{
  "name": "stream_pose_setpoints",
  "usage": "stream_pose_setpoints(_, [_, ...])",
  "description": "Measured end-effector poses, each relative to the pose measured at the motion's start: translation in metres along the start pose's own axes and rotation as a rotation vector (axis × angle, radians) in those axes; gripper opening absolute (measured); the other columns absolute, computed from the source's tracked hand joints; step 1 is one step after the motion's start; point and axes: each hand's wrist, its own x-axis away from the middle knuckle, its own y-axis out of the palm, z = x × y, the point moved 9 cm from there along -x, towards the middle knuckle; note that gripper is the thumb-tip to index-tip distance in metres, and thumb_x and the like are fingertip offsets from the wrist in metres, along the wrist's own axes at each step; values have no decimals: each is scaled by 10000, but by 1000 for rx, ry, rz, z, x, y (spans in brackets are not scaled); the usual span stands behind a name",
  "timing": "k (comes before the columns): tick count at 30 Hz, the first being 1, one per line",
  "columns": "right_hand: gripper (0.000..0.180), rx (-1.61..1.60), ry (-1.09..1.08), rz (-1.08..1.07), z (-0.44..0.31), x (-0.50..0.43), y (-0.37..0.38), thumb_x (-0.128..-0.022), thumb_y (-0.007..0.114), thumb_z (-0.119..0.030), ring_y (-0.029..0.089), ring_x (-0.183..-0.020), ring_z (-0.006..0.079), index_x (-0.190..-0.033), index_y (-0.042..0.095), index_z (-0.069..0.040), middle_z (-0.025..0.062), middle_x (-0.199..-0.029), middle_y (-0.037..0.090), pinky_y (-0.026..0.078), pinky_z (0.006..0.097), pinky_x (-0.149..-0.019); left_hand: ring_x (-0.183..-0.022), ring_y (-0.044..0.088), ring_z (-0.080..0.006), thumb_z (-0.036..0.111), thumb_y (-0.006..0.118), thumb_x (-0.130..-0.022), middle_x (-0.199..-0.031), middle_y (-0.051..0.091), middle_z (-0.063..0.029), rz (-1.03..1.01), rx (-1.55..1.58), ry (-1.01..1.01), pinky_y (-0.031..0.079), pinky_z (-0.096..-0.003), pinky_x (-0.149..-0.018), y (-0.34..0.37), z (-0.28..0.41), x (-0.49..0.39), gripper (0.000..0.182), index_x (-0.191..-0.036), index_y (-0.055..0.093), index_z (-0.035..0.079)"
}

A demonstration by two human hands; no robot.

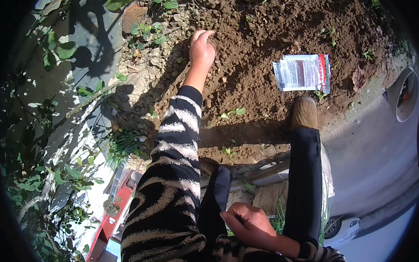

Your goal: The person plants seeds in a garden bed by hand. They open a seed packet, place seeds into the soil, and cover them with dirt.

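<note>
My left hand (202, 51) reaches out over loose brown soil (246, 56), fingers bent and pointing away from me. Its fingertips are close to the crumbly ground; whether they pinch something small is not visible. Near my lap, my right hand (249, 222) is curled with the palm partly turned up. A dark hollow shows between its fingers, and what lies inside is hidden. A white and red printed packet (298, 72) rests flat on the soil just beyond my brown shoe (305, 111). Small green seedlings (234, 112) grow in the soil between my arm and the shoe.
A leafy shrub (65, 51) and a woody branch (82, 107) line the left side. A brick (134, 17) sits at the bed's upper left. To the right are a pale bucket (407, 94), concrete paving (368, 136) and a white car (342, 228).
</note>
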Motion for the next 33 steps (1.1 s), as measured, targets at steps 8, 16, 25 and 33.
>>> stream_pose_setpoints(8, [238,4,16,-27,10,-3,18,-874,563,-254,605,-664,331,-787,544,-33,151,-730,591,478,384,-581,-1364,168,-284,-104,450,-721,-1495,147,-51,-225,-26,-148,151,-376,-1127,14,-20,-2,710,-1327,404,264])
stream_pose_setpoints(16, [173,13,-59,1,11,-8,33,-849,598,-163,565,-592,293,-757,519,-39,120,-665,541,446,353,-527,-1383,52,-287,370,667,-780,-1475,166,-38,-256,-326,117,-36,-587,-1081,26,-9,82,463,-1207,528,254])
stream_pose_setpoints(25, [189,82,-108,-4,22,-10,51,-855,588,-165,549,-573,282,-743,508,-35,114,-655,528,439,345,-517,-1222,406,-293,198,617,-821,-1310,427,-97,-47,-202,23,365,-393,-1014,-28,-109,109,243,-1052,604,125])
stream_pose_setpoints(33, [215,163,-72,-40,41,-13,69,-863,576,-200,556,-586,286,-745,521,-28,122,-665,537,445,353,-526,-1353,147,-358,447,728,-701,-1497,86,-102,-160,-248,-249,199,-549,-1072,-14,-143,132,740,-1337,390,280])
